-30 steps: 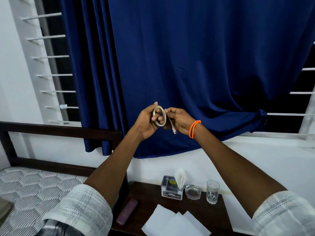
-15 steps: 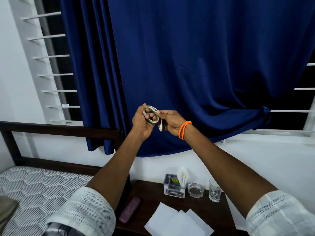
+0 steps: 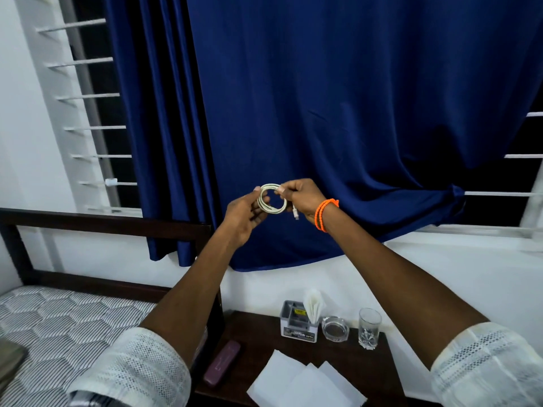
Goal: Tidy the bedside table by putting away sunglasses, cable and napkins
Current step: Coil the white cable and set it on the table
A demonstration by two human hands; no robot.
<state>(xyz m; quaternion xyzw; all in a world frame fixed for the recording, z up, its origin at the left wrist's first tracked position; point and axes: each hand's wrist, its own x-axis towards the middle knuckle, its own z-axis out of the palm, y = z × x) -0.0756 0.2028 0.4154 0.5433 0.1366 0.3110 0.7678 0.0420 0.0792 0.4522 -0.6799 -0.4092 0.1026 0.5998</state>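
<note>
I had both hands raised in front of the blue curtain [image 3: 338, 113], well above the bedside table [image 3: 258, 333]. The cable [image 3: 271, 198] was wound into a small white coil between them. My left hand [image 3: 244, 212] cradled the left side of the loop with its fingers half-curled, and my right hand [image 3: 302, 198] pinched the top of the coil between thumb and fingertips, with the plug end hanging loose just below that hand.

The main risk I judged was the coil springing open. Nothing tied the turns together, so if either hand eased off before the free end was tucked or wrapped around, the loops could unwind and I would have had to wind them again. The dangling plug could also snag on the orange wristband [image 3: 325, 214] as I lowered my arms.

Below, the napkins [image 3: 305, 383] lay spread near the front edge of the table, and a purple case [image 3: 222, 367] sat at its left edge. A glass [image 3: 369, 327] and an ashtray [image 3: 335, 329] stood beside the organiser box [image 3: 296, 326]. Setting the cable down carelessly could have knocked the glass over or pushed napkins off the table.
</note>
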